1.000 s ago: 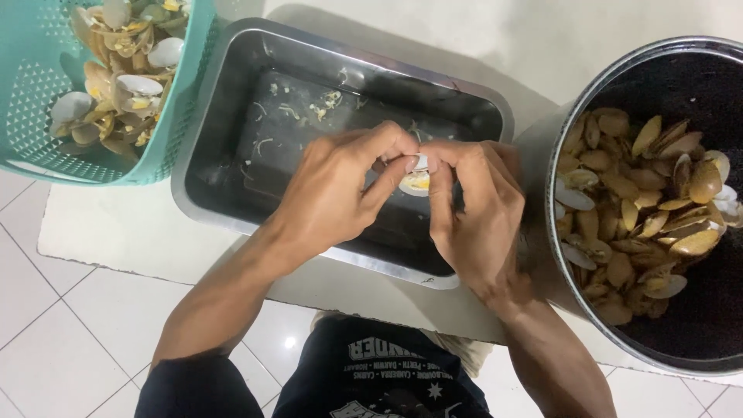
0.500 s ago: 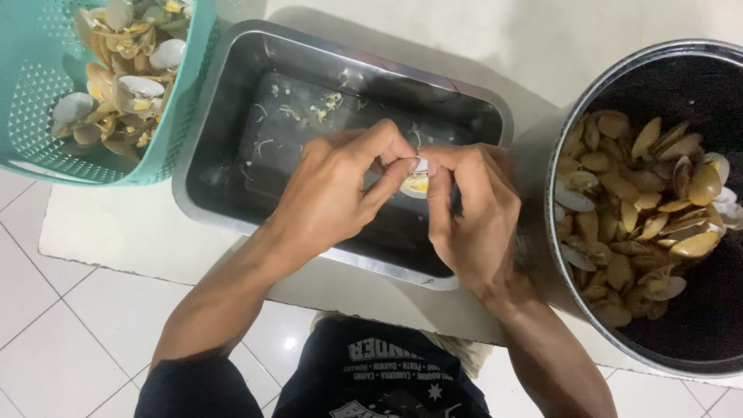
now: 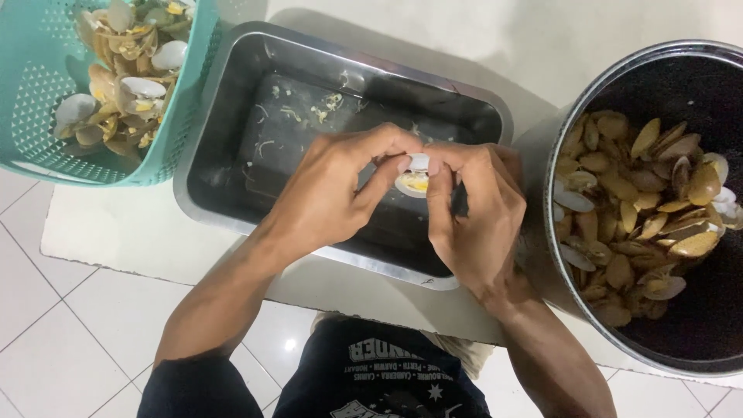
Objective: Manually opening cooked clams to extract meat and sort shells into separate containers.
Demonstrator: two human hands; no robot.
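Observation:
Both hands meet over the rectangular steel tray (image 3: 232, 101). Between the fingertips sits one opened clam (image 3: 414, 179), its white shell and yellowish meat showing. My left hand (image 3: 333, 193) pinches it from the left with thumb and fingers. My right hand (image 3: 472, 213) grips it from the right, its fingers curled over the shell. The tray holds only a few scraps of clam meat near its far end.
A large round dark pot (image 3: 619, 77) on the right holds several brown and white clams (image 3: 642, 201). A teal plastic basket (image 3: 46, 77) at the upper left holds several open shells (image 3: 124, 85). Everything rests on a pale mat (image 3: 116, 232) on white floor tiles.
The hands stay over the tray with the clam between them; only small finger shifts on the shell show.

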